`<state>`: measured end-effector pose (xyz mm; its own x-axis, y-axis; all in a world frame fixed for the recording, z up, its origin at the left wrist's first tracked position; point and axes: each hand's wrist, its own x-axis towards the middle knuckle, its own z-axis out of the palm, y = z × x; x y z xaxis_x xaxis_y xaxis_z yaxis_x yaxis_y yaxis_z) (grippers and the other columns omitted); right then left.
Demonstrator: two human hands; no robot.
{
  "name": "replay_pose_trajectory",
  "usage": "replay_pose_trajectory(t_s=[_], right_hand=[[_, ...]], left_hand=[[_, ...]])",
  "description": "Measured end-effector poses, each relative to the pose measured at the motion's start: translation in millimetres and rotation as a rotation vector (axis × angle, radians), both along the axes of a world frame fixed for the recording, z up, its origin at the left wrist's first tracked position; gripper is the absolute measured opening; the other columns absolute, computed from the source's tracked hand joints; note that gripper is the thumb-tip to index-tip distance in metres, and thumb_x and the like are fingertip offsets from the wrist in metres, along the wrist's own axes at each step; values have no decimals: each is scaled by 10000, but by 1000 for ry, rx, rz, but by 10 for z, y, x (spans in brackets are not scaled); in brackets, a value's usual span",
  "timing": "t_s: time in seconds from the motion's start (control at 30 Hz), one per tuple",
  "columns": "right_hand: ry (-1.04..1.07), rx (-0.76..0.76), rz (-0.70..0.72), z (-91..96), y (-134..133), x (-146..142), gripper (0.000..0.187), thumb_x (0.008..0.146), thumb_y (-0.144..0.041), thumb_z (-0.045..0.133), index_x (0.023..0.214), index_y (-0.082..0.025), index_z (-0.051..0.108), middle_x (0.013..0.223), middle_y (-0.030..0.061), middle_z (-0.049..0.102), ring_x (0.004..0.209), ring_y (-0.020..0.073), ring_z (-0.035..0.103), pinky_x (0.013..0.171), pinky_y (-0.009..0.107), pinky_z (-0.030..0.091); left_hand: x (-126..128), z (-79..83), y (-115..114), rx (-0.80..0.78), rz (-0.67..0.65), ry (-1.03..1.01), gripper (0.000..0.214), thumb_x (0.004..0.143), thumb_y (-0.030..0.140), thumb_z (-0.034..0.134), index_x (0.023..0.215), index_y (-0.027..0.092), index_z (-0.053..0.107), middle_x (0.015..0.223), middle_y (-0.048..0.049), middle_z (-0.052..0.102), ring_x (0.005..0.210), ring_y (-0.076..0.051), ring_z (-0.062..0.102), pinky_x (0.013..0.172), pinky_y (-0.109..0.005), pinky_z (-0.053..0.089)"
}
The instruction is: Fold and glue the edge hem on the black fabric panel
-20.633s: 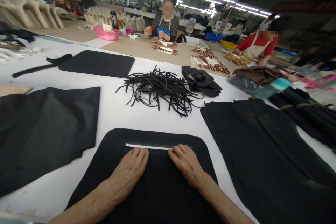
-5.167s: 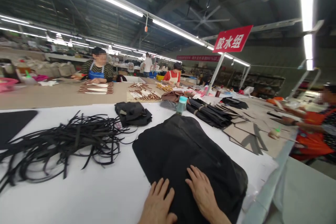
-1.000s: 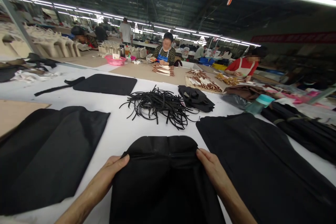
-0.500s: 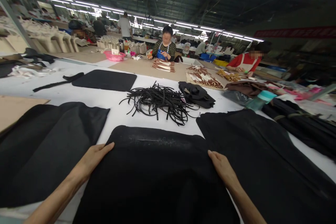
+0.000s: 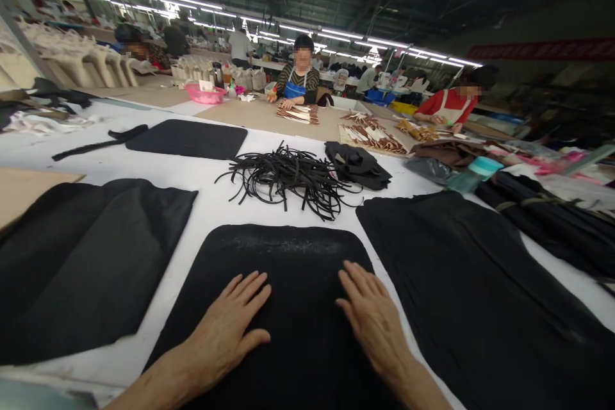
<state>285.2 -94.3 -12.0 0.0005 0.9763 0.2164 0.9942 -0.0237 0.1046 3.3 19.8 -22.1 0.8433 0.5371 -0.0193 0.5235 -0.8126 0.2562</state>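
Note:
A black fabric panel (image 5: 288,256) with rounded far corners lies in front of me on the white tabletop; whitish marks run along its far edge. My left hand (image 5: 235,320) rests flat on its left half with fingers spread. On its right side lies my right hand (image 5: 369,307), palm down, fingers stretched out. A pile of black panels (image 5: 461,269) sits to the right, close to my right hand. Another black sheet (image 5: 96,256) is spread to the left. Beyond the panel is a tangled heap of narrow black strips (image 5: 288,176).
Farther back lie a black rounded panel (image 5: 187,139) and crumpled black fabric (image 5: 358,164). A bottle with a turquoise lid (image 5: 475,173) stands at the right. A pink basin (image 5: 205,93) sits across the table, where co-workers in aprons handle brown and cream pieces (image 5: 298,114).
Both hands have let go of the panel's side edges and moved inward onto its surface, opening flat. The panel's far edge now lies flatter.

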Motion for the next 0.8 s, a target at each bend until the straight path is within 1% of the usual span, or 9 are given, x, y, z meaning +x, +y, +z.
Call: replay_pose_trajectory(t_s=[0.07,0.13,0.2,0.3,0.43,0.5,0.57,0.7,0.8], right_hand=[[66,-119,178,-59,-37,-152,484,852,-331,546,1305,-203,436,1398,59,401,1262,255,371,1026,431,316],[99,-167,253,-136,-117,-242,594,827,-441,570,1342,-205,393,1403,58,388,1256,262,383,1021,443,327],[66,-124,290,-213,-232,-280,656,813,-533,550,1344,-182,392,1385,78,408,1227,274,421,981,442,365],[-91,47,385,-316,-429,-305,662,810,-620,469,1257,-133,498,1292,116,510,1124,284,517,864,416,435],[-323,194,467,-429,-673,-358,363,869,-377,438,1145,-195,589,1148,56,628,975,227,598,746,357,451],[-381,199,475,-461,-765,-391,348,872,-307,405,1163,-224,577,1160,31,623,986,220,590,750,359,444],[-401,207,471,-470,-825,-427,368,872,-282,372,1177,-225,568,1179,32,612,1003,236,576,769,381,433],[-368,227,422,-444,-865,-492,402,830,-189,361,1171,-224,571,1203,38,595,1030,279,548,832,447,393],[-321,220,429,-435,-881,-498,388,823,-235,402,1171,-238,571,1204,36,595,1046,293,534,870,469,373]], left_hand=[[33,-71,-67,-44,-9,51,687,798,534,561,1377,256,316,1458,-85,279,1333,-302,252,1071,-540,271],[-1,-121,-104,-55,-27,62,725,795,560,550,1393,275,256,1472,-81,232,1346,-305,207,1080,-559,230],[-76,-143,-144,-63,-65,55,744,799,563,543,1402,304,193,1480,-70,199,1350,-302,188,1085,-567,205],[-202,-122,-255,-87,-103,51,808,777,566,575,1404,330,122,1481,-62,182,1347,-312,194,1079,-574,212],[-342,-20,-457,-97,-158,42,800,785,612,519,1409,322,112,1470,-67,210,1335,-315,231,1072,-564,226],[-397,23,-540,-89,-187,41,815,786,606,524,1417,305,104,1471,-77,204,1338,-314,227,1075,-552,221],[-439,27,-595,-87,-203,64,880,761,559,597,1423,288,84,1478,-94,178,1345,-318,203,1078,-548,213],[-507,-101,-626,-94,-185,186,1086,587,443,792,1416,330,99,1488,-101,146,1346,-359,157,1058,-627,165],[-591,-265,-619,-62,-139,220,1140,533,349,829,1410,364,102,1493,-86,138,1342,-385,131,1040,-673,119]])
